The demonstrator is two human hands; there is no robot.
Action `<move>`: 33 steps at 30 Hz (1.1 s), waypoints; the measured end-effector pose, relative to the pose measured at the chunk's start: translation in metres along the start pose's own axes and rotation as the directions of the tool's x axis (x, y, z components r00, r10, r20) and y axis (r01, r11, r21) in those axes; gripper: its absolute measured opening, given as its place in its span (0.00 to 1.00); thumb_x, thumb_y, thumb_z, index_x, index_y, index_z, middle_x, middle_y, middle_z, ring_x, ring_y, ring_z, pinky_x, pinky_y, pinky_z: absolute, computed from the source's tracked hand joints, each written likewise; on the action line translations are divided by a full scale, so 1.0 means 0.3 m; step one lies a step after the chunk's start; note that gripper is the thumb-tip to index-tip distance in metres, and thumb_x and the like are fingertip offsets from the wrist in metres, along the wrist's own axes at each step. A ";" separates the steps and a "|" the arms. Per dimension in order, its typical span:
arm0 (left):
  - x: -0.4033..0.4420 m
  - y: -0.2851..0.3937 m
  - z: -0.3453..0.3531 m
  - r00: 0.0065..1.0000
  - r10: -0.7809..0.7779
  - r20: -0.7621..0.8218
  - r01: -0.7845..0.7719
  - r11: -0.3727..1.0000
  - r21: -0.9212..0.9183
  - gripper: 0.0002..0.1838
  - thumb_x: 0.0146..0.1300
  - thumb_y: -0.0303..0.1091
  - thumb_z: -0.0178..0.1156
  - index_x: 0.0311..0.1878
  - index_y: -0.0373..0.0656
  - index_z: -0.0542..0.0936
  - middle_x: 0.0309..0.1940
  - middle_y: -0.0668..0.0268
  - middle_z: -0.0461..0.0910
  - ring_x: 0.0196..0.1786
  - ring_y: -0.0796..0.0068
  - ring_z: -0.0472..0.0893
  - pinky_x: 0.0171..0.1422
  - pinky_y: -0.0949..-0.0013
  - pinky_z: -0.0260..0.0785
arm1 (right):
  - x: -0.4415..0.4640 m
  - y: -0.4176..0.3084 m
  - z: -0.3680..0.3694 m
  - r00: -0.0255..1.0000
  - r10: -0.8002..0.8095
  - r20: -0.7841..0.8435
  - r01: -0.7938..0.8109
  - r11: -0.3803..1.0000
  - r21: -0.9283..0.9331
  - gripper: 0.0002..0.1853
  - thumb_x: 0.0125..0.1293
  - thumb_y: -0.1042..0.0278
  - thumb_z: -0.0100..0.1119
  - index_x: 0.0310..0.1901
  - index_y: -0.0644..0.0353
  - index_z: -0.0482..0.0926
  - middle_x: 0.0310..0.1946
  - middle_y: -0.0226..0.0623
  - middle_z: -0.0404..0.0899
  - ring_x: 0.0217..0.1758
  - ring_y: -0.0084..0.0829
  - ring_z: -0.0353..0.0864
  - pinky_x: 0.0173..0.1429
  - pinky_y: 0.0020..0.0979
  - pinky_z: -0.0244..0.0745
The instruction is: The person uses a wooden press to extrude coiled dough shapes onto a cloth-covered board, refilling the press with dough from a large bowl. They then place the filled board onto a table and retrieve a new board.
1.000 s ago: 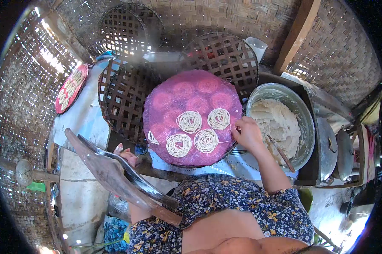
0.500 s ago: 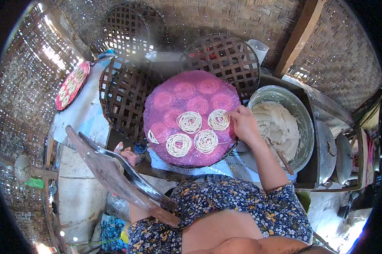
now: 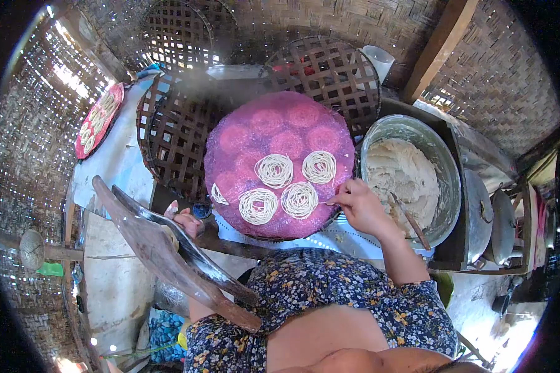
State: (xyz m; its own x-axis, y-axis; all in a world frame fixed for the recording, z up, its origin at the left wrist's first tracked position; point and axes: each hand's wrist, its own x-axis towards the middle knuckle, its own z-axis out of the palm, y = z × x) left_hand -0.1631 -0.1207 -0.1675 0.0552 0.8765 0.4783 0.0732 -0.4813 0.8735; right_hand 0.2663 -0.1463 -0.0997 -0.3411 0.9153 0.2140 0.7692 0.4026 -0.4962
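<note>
The right hand [image 3: 357, 204] pinches a coil's [image 3: 300, 200] loose strand [image 3: 323, 202], apparently for fine control; the left hand's [image 3: 186, 222] grip, behind wooden levers [image 3: 159, 248], is unclear.

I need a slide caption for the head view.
Right hand at the loose end of a white noodle-like coil on a round pink mesh-covered tray.

I've got four pale noodle coils [image 3: 273, 170] lying flat, loosely wound, across the front half of the round pink tray [image 3: 286, 230]; the front-right one trails a thin strand [image 3: 324, 202] toward the right edge, a noodle scrap [image 3: 219, 194] by the left edge.
</note>
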 end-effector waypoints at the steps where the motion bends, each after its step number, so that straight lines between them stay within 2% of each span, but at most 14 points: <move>1: 0.016 0.017 0.017 0.998 0.056 0.039 -0.058 0.996 0.064 0.20 0.70 0.42 0.37 0.54 0.33 0.64 0.20 0.61 0.76 0.27 0.70 0.76 0.56 0.66 0.64 | 0.000 0.001 0.003 1.000 -0.004 -0.003 0.004 1.000 -0.005 0.14 0.45 0.80 0.55 0.34 0.52 0.81 0.30 0.36 0.71 0.40 0.39 0.69 0.44 0.35 0.68; 2: 0.009 0.027 0.073 0.991 0.119 -0.055 -0.111 0.986 0.127 0.20 0.70 0.41 0.38 0.53 0.33 0.64 0.20 0.62 0.76 0.27 0.70 0.76 0.57 0.66 0.63 | 0.000 0.003 0.008 1.000 -0.009 -0.006 0.009 1.000 -0.010 0.14 0.45 0.80 0.55 0.34 0.51 0.82 0.30 0.36 0.71 0.39 0.39 0.69 0.44 0.35 0.68; 4: 0.008 0.042 0.099 0.979 0.151 -0.136 -0.132 0.981 0.143 0.20 0.69 0.41 0.42 0.53 0.32 0.65 0.21 0.63 0.76 0.28 0.71 0.77 0.57 0.66 0.63 | 0.004 -0.001 0.008 0.999 -0.005 -0.036 0.004 1.000 -0.016 0.14 0.46 0.79 0.55 0.35 0.51 0.81 0.30 0.36 0.71 0.39 0.39 0.69 0.43 0.35 0.68; 6: 0.000 0.038 0.063 0.990 0.083 -0.112 -0.079 0.996 0.040 0.20 0.67 0.40 0.46 0.54 0.33 0.64 0.22 0.65 0.76 0.28 0.72 0.77 0.57 0.65 0.62 | 0.017 -0.011 -0.005 0.996 0.013 -0.091 -0.015 1.000 -0.020 0.13 0.47 0.77 0.56 0.36 0.51 0.81 0.30 0.36 0.71 0.38 0.39 0.69 0.43 0.35 0.69; 8: -0.009 0.034 0.027 0.996 0.018 -0.083 -0.023 0.998 -0.062 0.21 0.65 0.39 0.51 0.54 0.33 0.63 0.23 0.67 0.76 0.29 0.73 0.77 0.58 0.64 0.62 | 0.020 -0.023 -0.017 0.997 0.000 -0.078 0.001 1.000 0.012 0.12 0.49 0.75 0.58 0.37 0.51 0.81 0.30 0.36 0.71 0.38 0.39 0.69 0.43 0.35 0.69; 10: 0.001 0.064 0.048 0.994 0.037 -0.100 -0.041 0.998 -0.037 0.21 0.65 0.38 0.52 0.54 0.33 0.64 0.23 0.67 0.76 0.29 0.73 0.77 0.58 0.63 0.61 | 0.023 -0.031 -0.015 0.998 -0.006 -0.058 0.006 1.000 0.004 0.11 0.49 0.72 0.60 0.37 0.52 0.81 0.30 0.36 0.71 0.39 0.39 0.70 0.43 0.36 0.69; 12: -0.001 0.089 0.098 0.977 0.143 -0.157 -0.125 0.985 0.118 0.19 0.66 0.39 0.48 0.52 0.33 0.65 0.23 0.66 0.77 0.29 0.73 0.77 0.59 0.63 0.61 | 0.023 -0.038 -0.003 1.000 -0.002 -0.029 0.001 0.999 -0.044 0.10 0.49 0.70 0.62 0.36 0.52 0.81 0.30 0.36 0.71 0.39 0.39 0.70 0.44 0.36 0.68; 15: -0.009 0.071 0.080 0.983 0.123 -0.134 -0.110 0.989 0.098 0.18 0.66 0.39 0.48 0.51 0.34 0.65 0.22 0.66 0.76 0.29 0.73 0.77 0.57 0.64 0.61 | 0.022 -0.033 0.015 1.000 -0.007 0.010 0.008 0.996 -0.086 0.10 0.48 0.68 0.63 0.35 0.53 0.81 0.30 0.36 0.71 0.40 0.39 0.70 0.45 0.36 0.68; 18: -0.016 0.076 0.086 0.978 0.117 -0.175 -0.098 0.989 0.113 0.17 0.66 0.40 0.49 0.48 0.34 0.65 0.21 0.66 0.75 0.28 0.73 0.76 0.55 0.65 0.62 | 0.025 -0.037 -0.004 0.998 -0.035 0.042 0.032 0.996 0.077 0.09 0.49 0.67 0.63 0.34 0.54 0.80 0.31 0.36 0.72 0.41 0.39 0.70 0.46 0.35 0.68; 24: -0.014 0.072 0.101 0.966 0.120 -0.228 -0.088 0.985 0.145 0.17 0.65 0.42 0.49 0.43 0.35 0.66 0.20 0.67 0.73 0.26 0.74 0.74 0.49 0.66 0.63 | 0.049 -0.062 -0.035 0.997 -0.044 -0.065 0.058 0.970 0.235 0.08 0.50 0.68 0.62 0.33 0.54 0.80 0.33 0.38 0.73 0.41 0.39 0.70 0.47 0.36 0.67; 27: -0.010 0.077 0.103 0.962 0.123 -0.242 -0.086 0.984 0.158 0.17 0.64 0.44 0.50 0.40 0.36 0.67 0.19 0.67 0.72 0.25 0.74 0.73 0.47 0.67 0.64 | 0.055 -0.076 -0.030 0.999 -0.033 -0.031 0.038 0.983 0.177 0.08 0.49 0.66 0.63 0.33 0.55 0.80 0.32 0.38 0.73 0.41 0.40 0.71 0.46 0.37 0.67; 30: -0.008 0.076 0.105 0.958 0.125 -0.260 -0.082 0.982 0.171 0.17 0.64 0.45 0.50 0.37 0.36 0.67 0.18 0.67 0.71 0.25 0.74 0.72 0.44 0.68 0.64 | 0.044 -0.068 -0.006 1.000 -0.030 -0.008 0.030 0.999 -0.014 0.09 0.48 0.64 0.64 0.30 0.56 0.80 0.31 0.38 0.72 0.40 0.40 0.71 0.45 0.37 0.68; 33: -0.012 0.073 0.115 0.952 0.122 -0.280 -0.074 0.982 0.176 0.18 0.63 0.46 0.50 0.35 0.37 0.68 0.17 0.67 0.70 0.24 0.74 0.71 0.41 0.68 0.65 | 0.047 -0.083 0.010 1.000 0.021 0.022 -0.021 0.999 -0.033 0.09 0.47 0.62 0.65 0.28 0.57 0.79 0.30 0.38 0.72 0.40 0.40 0.71 0.45 0.37 0.68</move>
State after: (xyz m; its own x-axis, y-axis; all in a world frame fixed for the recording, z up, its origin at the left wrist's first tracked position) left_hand -0.1274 -0.1348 -0.1534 -0.2172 0.7796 0.5874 0.2433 -0.5395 0.8061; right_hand 0.2408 -0.1435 -0.0871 -0.3366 0.9234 0.1845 0.7933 0.3836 -0.4728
